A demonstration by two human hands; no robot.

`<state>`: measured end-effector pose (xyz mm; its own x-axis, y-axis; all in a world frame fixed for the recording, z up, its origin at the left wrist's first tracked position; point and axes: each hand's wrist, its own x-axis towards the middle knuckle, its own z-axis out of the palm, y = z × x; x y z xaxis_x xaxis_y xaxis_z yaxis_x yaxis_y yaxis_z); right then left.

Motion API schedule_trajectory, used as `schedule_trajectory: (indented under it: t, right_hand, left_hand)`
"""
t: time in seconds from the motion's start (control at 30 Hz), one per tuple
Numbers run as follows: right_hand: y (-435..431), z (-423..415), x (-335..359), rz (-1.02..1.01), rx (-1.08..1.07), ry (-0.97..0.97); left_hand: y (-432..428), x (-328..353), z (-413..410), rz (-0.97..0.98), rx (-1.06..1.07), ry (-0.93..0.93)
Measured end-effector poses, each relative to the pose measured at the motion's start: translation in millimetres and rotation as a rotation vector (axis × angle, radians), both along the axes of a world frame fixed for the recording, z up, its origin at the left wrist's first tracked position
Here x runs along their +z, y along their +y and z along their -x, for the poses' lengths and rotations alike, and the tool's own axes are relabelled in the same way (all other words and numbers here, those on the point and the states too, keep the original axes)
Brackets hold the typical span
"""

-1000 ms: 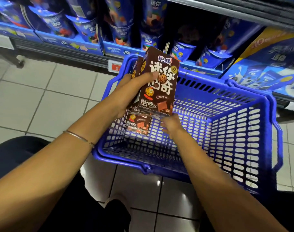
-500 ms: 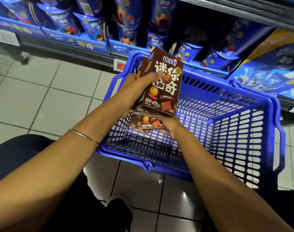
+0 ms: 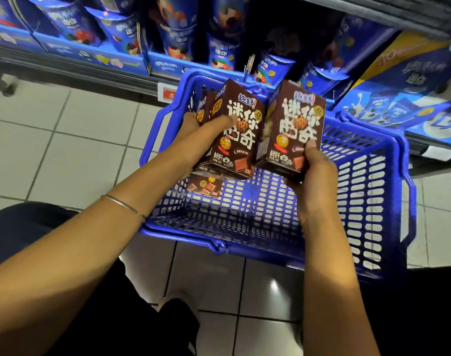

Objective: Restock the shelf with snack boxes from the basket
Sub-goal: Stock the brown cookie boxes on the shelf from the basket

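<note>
Currently, head view only: left hand point(image 3: 195, 140) grips a stack of brown snack boxes point(image 3: 234, 129) (several edges show behind the front one; count unclear), thumb laid across the front face, fingers hidden behind; right hand point(image 3: 314, 178) grips a single box point(image 3: 291, 124) by its lower end, thumb on the front face, fingers curled underneath; neither hand has slack to spare. Both loads hang over the basket point(image 3: 368, 196), long axes near upright, tops tipped a little toward the shelf point(image 3: 65, 70); stack and single box sit just beside each other, touching or not I cannot tell. One low box point(image 3: 205, 187) lies in the basket against its left wall, directly beneath the stack and mostly hidden by it; its long axis cannot be read. Shelf stands ahead, beyond the basket's far rim, carrying blue snack cups point(image 3: 73, 24). Judgement: low box is nearer the left hand, but that hand is full; the right hand would have to reach leftward under the stack; otherwise the move is forward and up to the shelf.
</note>
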<state>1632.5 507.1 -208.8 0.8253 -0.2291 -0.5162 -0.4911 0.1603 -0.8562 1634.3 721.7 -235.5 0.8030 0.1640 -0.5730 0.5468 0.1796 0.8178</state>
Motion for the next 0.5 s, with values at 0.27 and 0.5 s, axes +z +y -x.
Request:
schedule_trajectory:
  t: [0.27,0.5]
  right_hand:
    - [39.1,4.9,35.0,0.167,0.385,-0.115]
    - [28.5,-20.0,17.9,-0.009,0.213,0.011]
  left_hand:
    - [-4.7,22.6,1.7,0.249,-0.009,-0.065]
    - [0.3,30.4,8.9,0.456,0.067,-0.2]
